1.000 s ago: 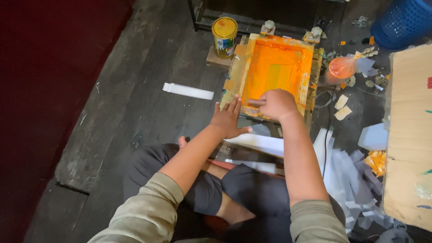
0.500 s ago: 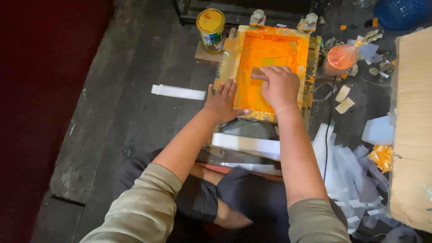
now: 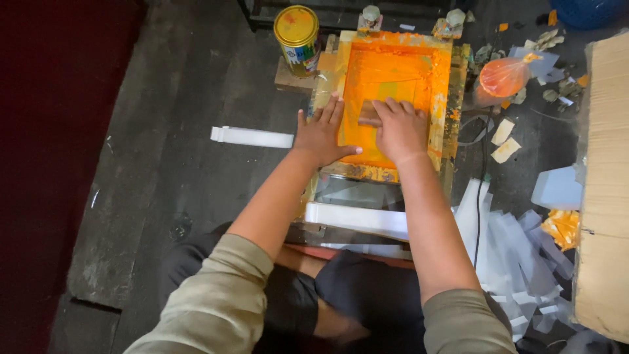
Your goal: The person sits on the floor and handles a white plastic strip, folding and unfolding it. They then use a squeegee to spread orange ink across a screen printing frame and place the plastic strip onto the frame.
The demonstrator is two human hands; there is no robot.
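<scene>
A wooden printing frame (image 3: 444, 92) smeared with orange ink lies flat on the dark floor in front of me. My right hand (image 3: 398, 129) is closed over a small wooden squeegee (image 3: 368, 117) resting on the orange mesh (image 3: 393, 72). Beside it, my left hand (image 3: 322, 133) lies flat with fingers spread on the frame's left edge, thumb on the mesh. White strips (image 3: 357, 219) lie under the frame's near end.
A yellow-lidded tin can (image 3: 297, 29) stands at the frame's far left corner. An orange-filled plastic bag (image 3: 503, 75) sits to the right. A loose white strip (image 3: 252, 136) lies left. Cardboard (image 3: 606, 183) and several white cut sheets (image 3: 511, 255) fill the right side.
Both hands have slid further up the frame, away from me. The right hand with the squeegee now sits mid-mesh, and the view has tilted closer.
</scene>
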